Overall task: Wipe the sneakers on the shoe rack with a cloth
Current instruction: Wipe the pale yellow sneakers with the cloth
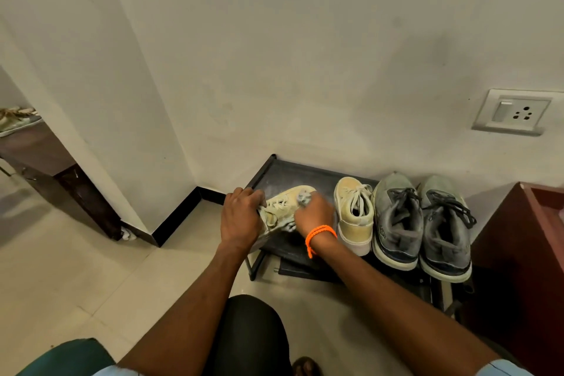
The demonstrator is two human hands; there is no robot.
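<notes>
Head view: left hand [241,217] grips cream sneaker [282,207]; right hand [314,214] clutches cloth [303,198]

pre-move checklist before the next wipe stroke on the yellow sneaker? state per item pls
1. Left hand holds the tilted yellow sneaker steady by its heel end: ok.
2. Right hand has the grey cloth on the sneaker: ok, though the hand hides most of the cloth.
3. Sneaker supported by the black shoe rack: ok, it is tilted at the left front corner.
4. Second yellow sneaker upright beside the right hand, clear of the stroke: cannot tell, it sits very close.
5. Grey sneaker pair parked on the rack, untouched: ok.
6. Cloth clean enough: cannot tell.
</notes>
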